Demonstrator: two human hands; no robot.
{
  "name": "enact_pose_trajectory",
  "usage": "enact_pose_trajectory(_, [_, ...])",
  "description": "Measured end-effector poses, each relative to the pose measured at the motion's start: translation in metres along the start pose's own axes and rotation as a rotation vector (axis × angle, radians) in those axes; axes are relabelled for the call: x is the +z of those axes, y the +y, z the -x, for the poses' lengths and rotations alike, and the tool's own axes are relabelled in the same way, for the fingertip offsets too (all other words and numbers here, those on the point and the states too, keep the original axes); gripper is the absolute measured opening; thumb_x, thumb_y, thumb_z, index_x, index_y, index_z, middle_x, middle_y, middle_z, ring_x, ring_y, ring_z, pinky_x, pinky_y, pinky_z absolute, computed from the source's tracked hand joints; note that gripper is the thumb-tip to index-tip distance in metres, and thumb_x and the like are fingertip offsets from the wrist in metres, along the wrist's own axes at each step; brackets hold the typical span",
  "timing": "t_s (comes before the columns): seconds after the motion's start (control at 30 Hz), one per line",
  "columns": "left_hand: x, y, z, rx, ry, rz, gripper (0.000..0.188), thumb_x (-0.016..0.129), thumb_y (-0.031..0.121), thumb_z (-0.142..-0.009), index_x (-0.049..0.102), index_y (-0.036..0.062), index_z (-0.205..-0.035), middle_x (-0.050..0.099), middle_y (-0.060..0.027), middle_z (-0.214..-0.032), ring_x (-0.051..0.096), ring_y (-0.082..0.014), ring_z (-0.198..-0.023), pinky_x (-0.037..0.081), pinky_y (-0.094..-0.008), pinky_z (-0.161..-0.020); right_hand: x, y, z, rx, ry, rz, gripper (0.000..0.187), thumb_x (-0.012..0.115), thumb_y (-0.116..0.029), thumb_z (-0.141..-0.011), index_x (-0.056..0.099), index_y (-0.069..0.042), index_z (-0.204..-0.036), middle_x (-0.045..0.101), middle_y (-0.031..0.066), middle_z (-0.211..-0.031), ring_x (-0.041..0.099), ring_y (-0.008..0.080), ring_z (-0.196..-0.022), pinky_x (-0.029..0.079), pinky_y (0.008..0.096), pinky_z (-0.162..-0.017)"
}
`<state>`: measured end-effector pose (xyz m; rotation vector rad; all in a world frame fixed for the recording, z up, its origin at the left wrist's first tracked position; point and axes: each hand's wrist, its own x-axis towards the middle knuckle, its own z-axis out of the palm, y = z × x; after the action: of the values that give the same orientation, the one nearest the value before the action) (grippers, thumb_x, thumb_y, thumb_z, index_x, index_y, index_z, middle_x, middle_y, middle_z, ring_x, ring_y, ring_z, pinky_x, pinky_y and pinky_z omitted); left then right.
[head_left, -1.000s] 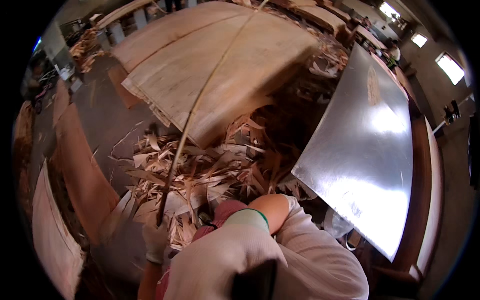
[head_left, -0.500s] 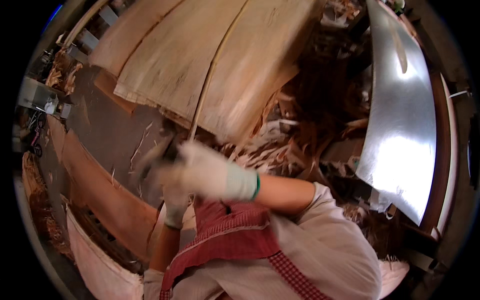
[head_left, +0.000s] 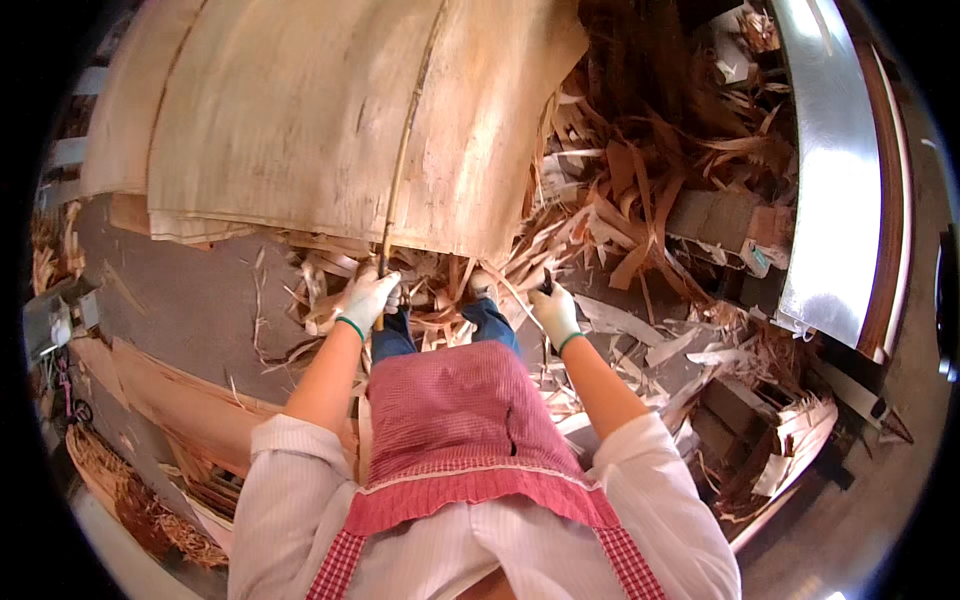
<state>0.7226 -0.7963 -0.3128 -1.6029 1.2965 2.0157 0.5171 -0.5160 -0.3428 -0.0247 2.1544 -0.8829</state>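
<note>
My left hand (head_left: pixel 366 300), in a white glove with a green cuff, is closed around the lower end of a long thin wooden stick (head_left: pixel 408 140). That stick runs away from me across a stack of pale wood veneer sheets (head_left: pixel 270 130). Out to the right, my gloved right hand (head_left: pixel 556 314) is closed on a tool with a dark handle (head_left: pixel 546 284); the fingers hide most of it, and its kind cannot be made out. Both hands are just short of the stack's near edge, well apart.
Torn veneer strips (head_left: pixel 640 200) are heaped right of the stack and around my feet. A shiny metal sheet (head_left: pixel 835 180) stretches along the right side. Curved veneer pieces (head_left: pixel 180 395) lie at the lower left. Bricks or blocks (head_left: pixel 715 220) sit among the scraps.
My right hand has swung from beside the left hand out to the right with the dark-handled tool. My left hand stays on the stick. The view has shifted.
</note>
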Motion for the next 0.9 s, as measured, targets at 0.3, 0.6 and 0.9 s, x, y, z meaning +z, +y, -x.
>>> enact_pose_trajectory(0.3, [-0.054, 0.007, -0.050, -0.093, -0.040, 0.012, 0.012, 0.055, 0.019, -0.096, 0.055, 0.0071, -0.097, 0.052, -0.0001, -0.070, 0.049, -0.0095, -0.056, 0.045, -0.0263, -0.052, 0.104, 0.048, -0.119, -0.200, 0.232, 0.559, 0.036, 0.063, -0.026, -0.081, 0.061, -0.001, -0.106, 0.066, 0.0264, -0.093, 0.062, 0.0440, -0.089, 0.049, 0.0474, -0.080])
enact_pose_trajectory(0.6, [-0.066, -0.011, -0.015, 0.510, 0.323, -0.358, 0.019, 0.057, 0.023, -0.096, 0.052, 0.0054, -0.089, 0.043, 0.0031, -0.062, 0.043, -0.0056, -0.051, 0.039, -0.0228, -0.047, 0.043, -0.107, -0.044, -0.053, 0.256, -0.514, 0.004, 0.054, -0.008, -0.088, 0.056, -0.005, -0.090, 0.050, -0.0026, -0.066, 0.045, 0.0067, -0.053, 0.036, 0.0227, -0.048])
enact_pose_trajectory(0.9, [-0.081, -0.035, -0.088, 0.492, 0.294, -0.427, 0.030, 0.063, 0.025, -0.088, 0.054, -0.0013, -0.077, 0.058, -0.0208, -0.065, 0.056, -0.0371, -0.057, 0.044, -0.0463, -0.056, 0.212, -0.270, -0.010, -0.606, -0.258, 0.048, 0.046, 0.059, -0.018, -0.086, 0.051, 0.001, -0.127, 0.065, 0.0202, -0.106, 0.065, 0.0324, -0.095, 0.050, 0.0402, -0.082])
